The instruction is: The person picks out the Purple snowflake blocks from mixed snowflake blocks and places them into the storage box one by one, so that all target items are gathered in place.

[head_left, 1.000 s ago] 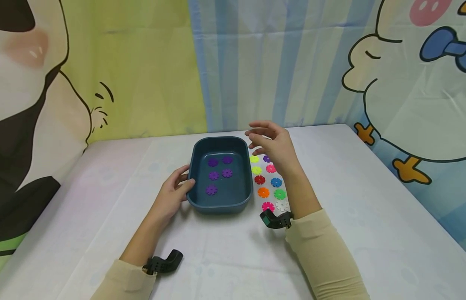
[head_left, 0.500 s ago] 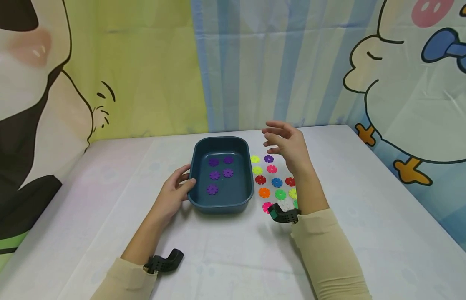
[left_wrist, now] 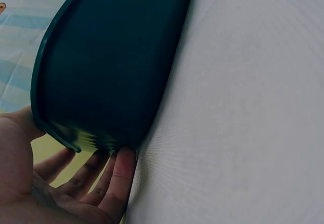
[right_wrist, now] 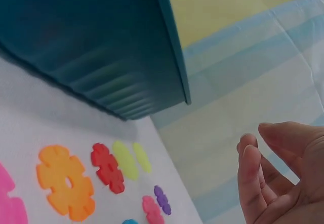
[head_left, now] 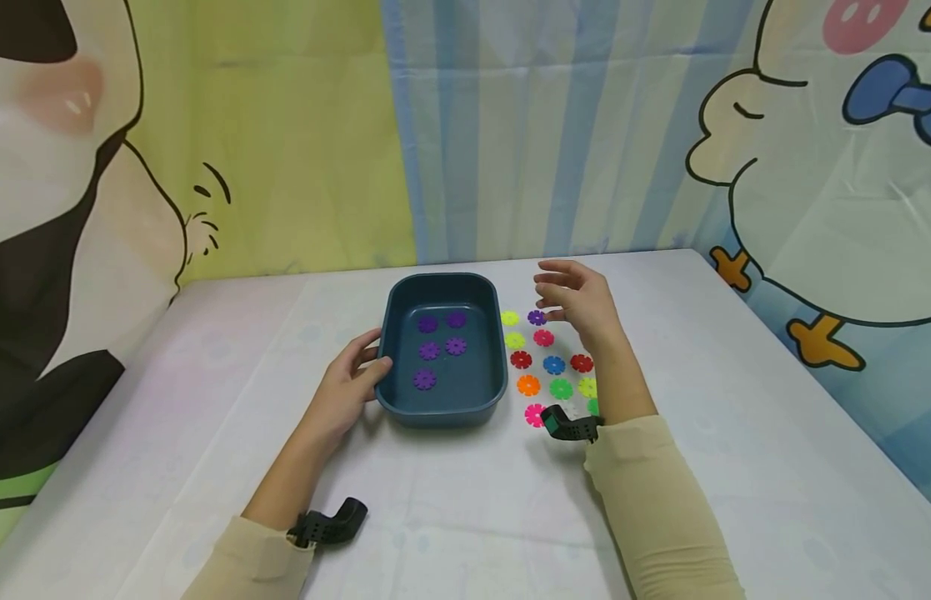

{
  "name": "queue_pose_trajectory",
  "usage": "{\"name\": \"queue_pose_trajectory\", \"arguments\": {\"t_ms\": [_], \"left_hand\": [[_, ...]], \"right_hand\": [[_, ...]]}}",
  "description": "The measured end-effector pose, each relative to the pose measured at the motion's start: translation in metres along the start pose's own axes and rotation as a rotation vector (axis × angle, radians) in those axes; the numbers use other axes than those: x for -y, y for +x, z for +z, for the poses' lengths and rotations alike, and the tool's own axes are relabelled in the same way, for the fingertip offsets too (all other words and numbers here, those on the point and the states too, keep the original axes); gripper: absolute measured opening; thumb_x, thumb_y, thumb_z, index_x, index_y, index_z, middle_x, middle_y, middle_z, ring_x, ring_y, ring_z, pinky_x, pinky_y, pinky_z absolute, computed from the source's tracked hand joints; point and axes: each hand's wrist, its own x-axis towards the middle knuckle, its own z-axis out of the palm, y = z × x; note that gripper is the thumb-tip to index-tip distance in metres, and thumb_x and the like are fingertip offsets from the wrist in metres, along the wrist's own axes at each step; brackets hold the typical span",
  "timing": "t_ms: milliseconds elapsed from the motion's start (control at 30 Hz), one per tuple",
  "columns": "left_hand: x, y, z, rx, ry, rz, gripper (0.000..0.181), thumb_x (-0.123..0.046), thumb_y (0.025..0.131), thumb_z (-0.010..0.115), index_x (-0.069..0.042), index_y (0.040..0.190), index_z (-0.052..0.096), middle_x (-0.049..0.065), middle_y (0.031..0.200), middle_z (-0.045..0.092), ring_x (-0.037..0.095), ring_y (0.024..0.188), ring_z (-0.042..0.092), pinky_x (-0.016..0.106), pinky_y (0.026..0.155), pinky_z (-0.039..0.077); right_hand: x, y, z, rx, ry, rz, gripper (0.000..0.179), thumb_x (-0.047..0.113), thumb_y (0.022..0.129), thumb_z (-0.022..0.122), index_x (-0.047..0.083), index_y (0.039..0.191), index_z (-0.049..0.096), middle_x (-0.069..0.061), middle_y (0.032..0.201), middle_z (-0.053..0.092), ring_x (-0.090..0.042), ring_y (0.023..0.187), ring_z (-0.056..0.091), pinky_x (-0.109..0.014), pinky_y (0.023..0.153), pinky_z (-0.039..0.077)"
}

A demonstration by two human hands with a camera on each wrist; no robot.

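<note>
A dark teal plastic bin (head_left: 441, 417) stands on the white table, with several purple notched discs (head_left: 425, 379) lying on its floor. My left hand (head_left: 345, 383) grips the bin's left side, thumb over the rim and fingers against the outer wall, as the left wrist view shows. Above the far end of the loose discs hovers my right hand (head_left: 581, 302), its fingers loosely bent with nothing between them. Nearest below it is a purple notched disc (head_left: 536, 317). In the right wrist view the fingertips of that hand (right_wrist: 283, 183) are apart from the discs and bin.
Right of the bin lie several notched discs in rows: yellow, pink, red, blue, green and an orange disc (head_left: 528, 385). My right wrist hides part of them. A patterned curtain (head_left: 495, 125) hangs behind the table's far edge.
My right hand has moved right, away from beside the bin's rim, then sunk slightly toward the far discs. The left hand and the bin stay in place.
</note>
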Motion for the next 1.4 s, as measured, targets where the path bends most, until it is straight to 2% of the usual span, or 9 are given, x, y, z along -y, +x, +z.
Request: {"name": "queue_pose_trajectory", "arguments": {"t_ms": [167,367,600,1000,1167,1400], "left_hand": [[0.001,0.002,0.0,-0.004,0.006,0.0,0.058,-0.026,0.107,0.055,-0.023,0.161,0.035,0.016,0.155,0.048,0.034,0.136,0.056,0.035,0.094,0.059],[0.001,0.001,0.0,-0.007,0.016,-0.008,0.058,-0.028,0.107,0.055,-0.024,0.161,0.034,0.014,0.154,0.049,0.032,0.136,0.056,0.034,0.093,0.059],[0.002,0.0,0.0,0.002,-0.003,0.025,0.059,-0.023,0.108,0.055,-0.019,0.162,0.033,0.018,0.154,0.047,0.035,0.135,0.056,0.033,0.092,0.06],[0.0,-0.001,0.001,0.002,-0.001,0.017,0.058,-0.024,0.108,0.055,-0.021,0.162,0.034,0.018,0.154,0.048,0.035,0.135,0.056,0.035,0.094,0.059],[0.0,-0.001,0.001,0.001,0.002,0.019,0.058,-0.025,0.108,0.055,-0.021,0.162,0.034,0.017,0.155,0.047,0.035,0.136,0.056,0.038,0.096,0.059],[0.0,-0.001,0.001,0.002,0.003,0.018,0.058,-0.025,0.108,0.055,-0.021,0.162,0.034,0.017,0.155,0.047,0.035,0.136,0.055,0.04,0.097,0.058]], "right_hand": [[-0.009,0.004,-0.001,0.02,-0.051,0.064,0.049,0.025,0.099,0.07,0.02,0.146,0.057,-0.008,0.146,0.06,-0.031,0.116,0.069,-0.037,0.094,0.059],[-0.019,0.008,-0.001,0.033,-0.086,0.109,0.053,0.026,0.098,0.072,0.023,0.148,0.056,-0.007,0.149,0.058,-0.028,0.116,0.069,-0.037,0.097,0.058],[-0.028,0.013,-0.001,0.04,-0.131,0.144,0.054,0.023,0.098,0.071,0.021,0.149,0.055,-0.01,0.15,0.057,-0.03,0.115,0.07,-0.037,0.093,0.059],[-0.034,0.015,0.001,0.076,-0.242,0.15,0.052,0.022,0.1,0.069,0.018,0.149,0.054,-0.014,0.15,0.055,-0.03,0.1,0.067,-0.025,0.076,0.06],[-0.036,0.014,0.002,0.069,-0.283,0.166,0.053,0.023,0.1,0.069,0.019,0.15,0.053,-0.013,0.151,0.055,-0.027,0.093,0.067,-0.022,0.076,0.058],[-0.036,0.015,0.006,0.11,-0.319,0.192,0.052,0.021,0.101,0.068,0.018,0.15,0.053,-0.014,0.152,0.052,-0.024,0.082,0.065,-0.021,0.072,0.056]]}}
